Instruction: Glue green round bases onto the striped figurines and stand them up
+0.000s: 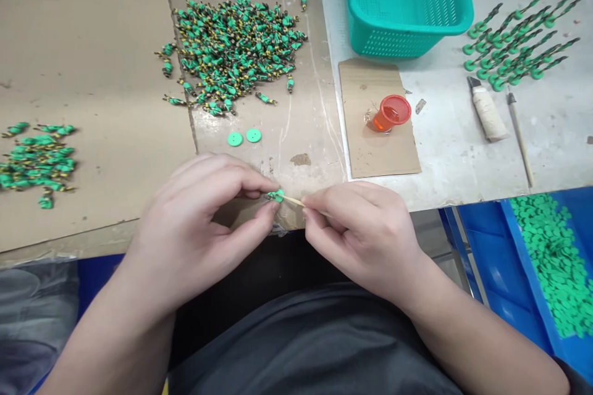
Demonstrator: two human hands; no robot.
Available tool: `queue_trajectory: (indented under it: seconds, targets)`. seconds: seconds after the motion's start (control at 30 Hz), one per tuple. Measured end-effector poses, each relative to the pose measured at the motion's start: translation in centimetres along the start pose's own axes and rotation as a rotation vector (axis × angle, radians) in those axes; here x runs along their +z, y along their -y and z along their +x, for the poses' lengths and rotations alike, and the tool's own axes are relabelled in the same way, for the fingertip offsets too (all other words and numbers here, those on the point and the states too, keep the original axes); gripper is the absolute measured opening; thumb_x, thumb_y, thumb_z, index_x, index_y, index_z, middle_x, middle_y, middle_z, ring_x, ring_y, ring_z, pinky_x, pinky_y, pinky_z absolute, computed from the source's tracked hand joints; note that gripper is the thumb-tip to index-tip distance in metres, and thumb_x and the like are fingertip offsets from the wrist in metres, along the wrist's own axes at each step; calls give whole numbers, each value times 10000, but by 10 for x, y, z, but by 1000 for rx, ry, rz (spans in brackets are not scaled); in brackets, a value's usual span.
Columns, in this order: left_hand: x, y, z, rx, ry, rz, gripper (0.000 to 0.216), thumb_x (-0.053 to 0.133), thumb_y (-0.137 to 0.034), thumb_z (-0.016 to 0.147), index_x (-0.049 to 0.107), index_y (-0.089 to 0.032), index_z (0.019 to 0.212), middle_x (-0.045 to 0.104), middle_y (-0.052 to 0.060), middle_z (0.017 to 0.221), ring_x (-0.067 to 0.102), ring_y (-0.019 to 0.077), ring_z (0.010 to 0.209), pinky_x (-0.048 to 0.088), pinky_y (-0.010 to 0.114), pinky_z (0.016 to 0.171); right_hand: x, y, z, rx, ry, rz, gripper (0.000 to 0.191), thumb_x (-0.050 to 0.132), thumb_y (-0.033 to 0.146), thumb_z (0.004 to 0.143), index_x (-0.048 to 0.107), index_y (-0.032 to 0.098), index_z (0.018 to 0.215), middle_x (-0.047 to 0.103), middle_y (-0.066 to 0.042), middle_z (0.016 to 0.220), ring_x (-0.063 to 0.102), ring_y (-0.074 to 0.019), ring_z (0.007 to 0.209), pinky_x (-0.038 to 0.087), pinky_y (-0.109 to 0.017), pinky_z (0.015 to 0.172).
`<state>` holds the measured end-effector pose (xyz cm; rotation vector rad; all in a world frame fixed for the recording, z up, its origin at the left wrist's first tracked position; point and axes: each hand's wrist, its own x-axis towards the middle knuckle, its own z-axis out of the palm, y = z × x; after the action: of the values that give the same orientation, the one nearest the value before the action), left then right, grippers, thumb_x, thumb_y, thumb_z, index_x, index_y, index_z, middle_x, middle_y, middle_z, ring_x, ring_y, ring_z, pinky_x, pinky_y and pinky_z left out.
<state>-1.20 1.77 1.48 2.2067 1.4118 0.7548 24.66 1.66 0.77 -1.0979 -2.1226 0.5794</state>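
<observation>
My left hand (204, 216) pinches a small green toy figure (277, 195) between thumb and forefinger, just over the table's front edge. In my right hand (356, 228) is a thin pointed wooden stick (293, 200), its tip touching the figure or very close to it. Two green round discs (244, 136) with small holes lie just beyond my left hand. Farther back spreads a large heap of similar figures (236, 49) in green, yellow and dark brown. A red cup (392, 113) with some liquid in it stands on a cardboard piece (380, 157).
A green basket (412, 29) stands at the back. To the right are figures standing on green discs (519, 43), a tape-wrapped cutter (489, 114) and a thin tool (521, 139). A blue bin (532, 278) holds many green discs. A smaller figure heap (39, 160) lies left.
</observation>
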Motion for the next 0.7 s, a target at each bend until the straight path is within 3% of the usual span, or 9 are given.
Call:
queue_trajectory:
  seconds: [0.7]
  targets:
    - [2, -1, 2, -16, -5, -8, 84, 759, -354, 1077, 757, -384, 1155, 831, -27, 1079, 805, 242, 997, 626, 508, 962, 0, -1, 0, 1, 22, 11, 286, 681, 108, 1058, 641, 233, 803, 595, 64, 687, 512, -124, 639, 441, -356, 696]
